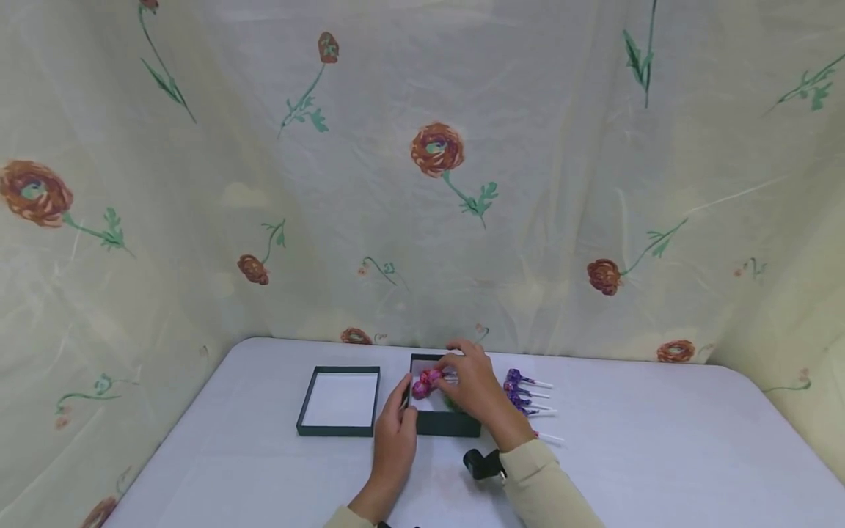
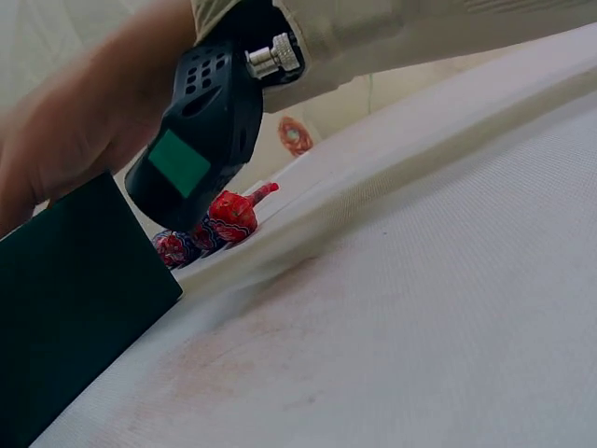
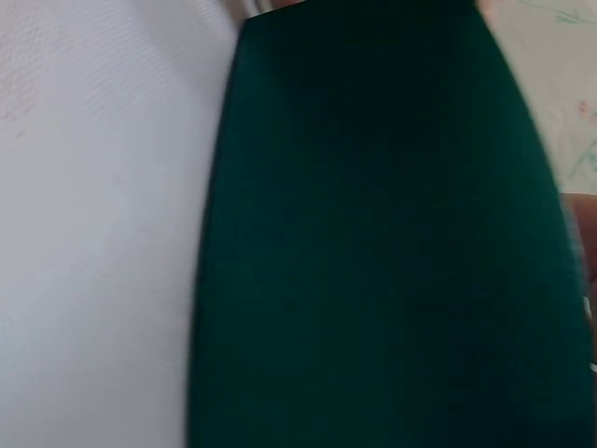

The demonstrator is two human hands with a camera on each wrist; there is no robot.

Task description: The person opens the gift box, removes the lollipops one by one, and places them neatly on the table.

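Observation:
An uncovered dark green box (image 1: 449, 424) with a white inside stands at the table's centre. My left hand (image 1: 394, 433) grips its near left corner, thumb toward the front wall and fingers along the left side. Over the box's inside, my right hand (image 1: 472, 381) pinches a pink-wrapped lollipop (image 1: 432, 376) near its stick. Another pink lollipop (image 1: 420, 390) lies against it, and something green shows below the right hand. In the right wrist view the box wall (image 3: 382, 233) fills most of the picture.
The matching lid (image 1: 338, 431) lies inside up, left of the box. Several purple-wrapped lollipops (image 1: 513, 378) with white sticks lie at the right; red ones (image 2: 233, 217) show in the left wrist view. A black wrist camera (image 1: 482, 464) sits on the right wrist. Flowered cloth (image 1: 528, 220) hangs behind the white table (image 1: 660, 440).

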